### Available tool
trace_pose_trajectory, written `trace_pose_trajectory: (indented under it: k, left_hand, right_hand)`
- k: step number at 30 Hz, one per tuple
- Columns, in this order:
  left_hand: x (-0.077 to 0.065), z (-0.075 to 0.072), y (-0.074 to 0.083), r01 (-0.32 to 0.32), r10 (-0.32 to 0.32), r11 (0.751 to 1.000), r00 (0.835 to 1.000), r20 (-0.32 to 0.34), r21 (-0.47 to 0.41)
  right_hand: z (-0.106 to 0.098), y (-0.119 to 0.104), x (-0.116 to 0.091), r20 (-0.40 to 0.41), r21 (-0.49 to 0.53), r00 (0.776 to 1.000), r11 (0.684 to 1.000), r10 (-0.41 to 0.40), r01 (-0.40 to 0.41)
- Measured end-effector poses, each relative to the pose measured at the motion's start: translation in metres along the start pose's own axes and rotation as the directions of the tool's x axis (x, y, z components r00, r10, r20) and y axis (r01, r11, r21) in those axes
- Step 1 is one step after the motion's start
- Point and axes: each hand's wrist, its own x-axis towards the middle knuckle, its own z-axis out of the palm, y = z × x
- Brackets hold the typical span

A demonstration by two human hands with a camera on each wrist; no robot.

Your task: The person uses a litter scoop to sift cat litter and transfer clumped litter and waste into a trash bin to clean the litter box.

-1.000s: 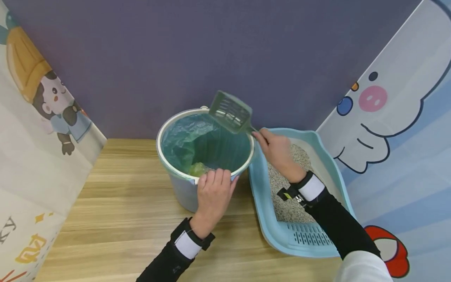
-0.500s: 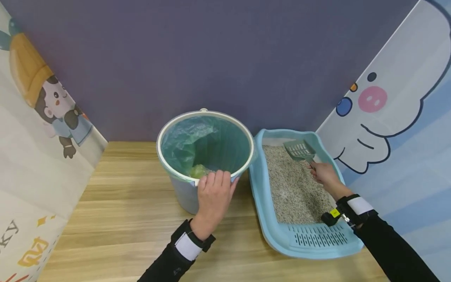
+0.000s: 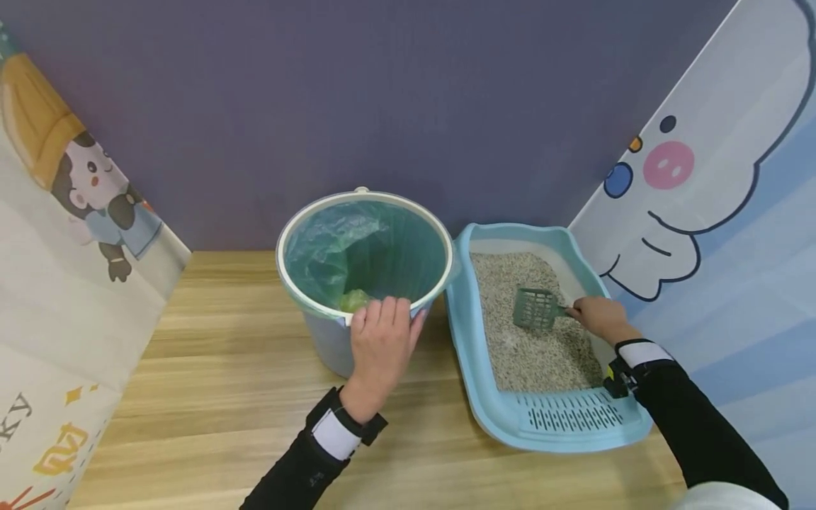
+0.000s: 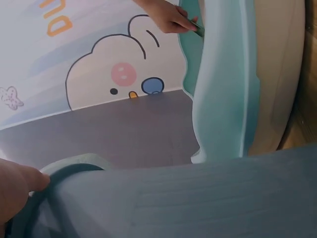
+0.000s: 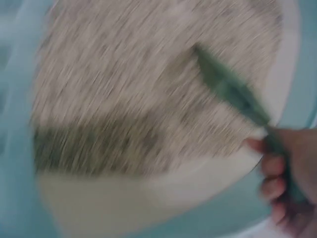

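My right hand [image 3: 599, 316] grips the handle of a green slotted litter scoop [image 3: 535, 309], whose head is at the surface of the grey litter [image 3: 519, 361]. In the right wrist view the scoop [image 5: 230, 91] is blurred and tilted, with fingers curled round its handle. A light-blue litter tray [image 3: 474, 382] holds the litter. My left hand [image 3: 382, 347] grips the near rim of a trash bin [image 3: 328, 347], fingers curled over the edge. Inside the bin is a green liner bag [image 3: 319, 255] with a yellowish-green lump [image 3: 353, 300] low at the near side.
Bin and tray stand side by side on a wood-grain surface [image 3: 210, 397], the bin on the left. Behind them rises a dark purple-grey wall [image 3: 382, 92]. Printed cartoon panels flank both sides, and the right panel [image 3: 733, 283] is close to the tray. A slotted ledge [image 3: 574, 418] forms the tray's front.
My right hand has carried the scoop from over the bin rightwards to the tray, then down to the litter. The left hand has kept its hold on the bin rim.
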Motion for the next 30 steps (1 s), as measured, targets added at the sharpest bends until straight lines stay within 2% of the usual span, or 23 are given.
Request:
trace_pose_trajectory:
  k: [3,6,9,11,12,14,15,16,18,20,21,23,26,27,30]
  left_hand:
    - [0.002,-0.002,0.008,0.051,-0.051,0.999,0.999,0.012,-0.014]
    - [0.004,-0.009,0.03,0.049,-0.047,0.998,0.999,0.027,-0.051]
    - [0.003,-0.016,0.065,-0.053,0.064,0.992,0.993,0.097,-0.113]
    - [-0.001,-0.018,0.092,-0.137,0.165,0.977,0.97,0.178,-0.163]
    - [-0.003,-0.018,0.106,-0.177,0.216,0.968,0.95,0.227,-0.179]
    - [-0.012,-0.014,0.133,-0.243,0.303,0.946,0.898,0.319,-0.215]
    - [-0.017,-0.01,0.146,-0.28,0.345,0.935,0.86,0.375,-0.219]
    - [-0.023,-0.006,0.157,-0.312,0.385,0.921,0.82,0.424,-0.232]
    - [-0.037,0.004,0.177,-0.353,0.445,0.895,0.723,0.528,-0.272]
    - [-0.051,0.016,0.191,-0.357,0.487,0.874,0.635,0.6,-0.33]
    - [-0.057,0.022,0.196,-0.34,0.495,0.869,0.588,0.64,-0.359]
    - [-0.069,0.035,0.201,-0.308,0.503,0.864,0.522,0.689,-0.398]
    - [-0.08,0.047,0.206,-0.323,0.524,0.85,0.437,0.731,-0.416]
    - [-0.081,0.049,0.208,-0.337,0.526,0.846,0.4,0.75,-0.414]
    - [-0.08,0.053,0.215,-0.371,0.543,0.827,0.337,0.769,-0.422]
  right_hand:
    - [-0.002,0.011,0.01,-0.094,-0.114,0.991,0.99,-0.092,0.081]
    - [-0.005,0.018,0.019,-0.099,-0.141,0.982,0.979,-0.163,0.148]
    - [-0.005,0.02,0.025,-0.114,-0.164,0.973,0.97,-0.199,0.179]
    - [-0.003,0.021,0.029,-0.135,-0.201,0.966,0.961,-0.22,0.191]
    - [-0.003,0.02,0.03,-0.147,-0.23,0.962,0.954,-0.231,0.194]
    - [-0.001,0.019,0.032,-0.162,-0.285,0.954,0.938,-0.252,0.199]
    - [0.0,0.019,0.033,-0.162,-0.313,0.952,0.929,-0.259,0.199]
    - [0.002,0.018,0.034,-0.161,-0.334,0.95,0.921,-0.267,0.202]
    - [0.003,0.017,0.036,-0.155,-0.374,0.948,0.905,-0.278,0.204]
    - [0.003,0.016,0.039,-0.158,-0.399,0.945,0.894,-0.286,0.204]
    - [0.003,0.015,0.041,-0.16,-0.407,0.944,0.89,-0.289,0.204]
    - [0.001,0.014,0.044,-0.156,-0.406,0.944,0.89,-0.292,0.208]
    - [-0.005,0.013,0.048,-0.117,-0.378,0.953,0.9,-0.28,0.219]
    - [-0.008,0.015,0.049,-0.094,-0.365,0.959,0.906,-0.266,0.215]
    - [-0.015,0.022,0.051,-0.038,-0.338,0.973,0.919,-0.229,0.203]
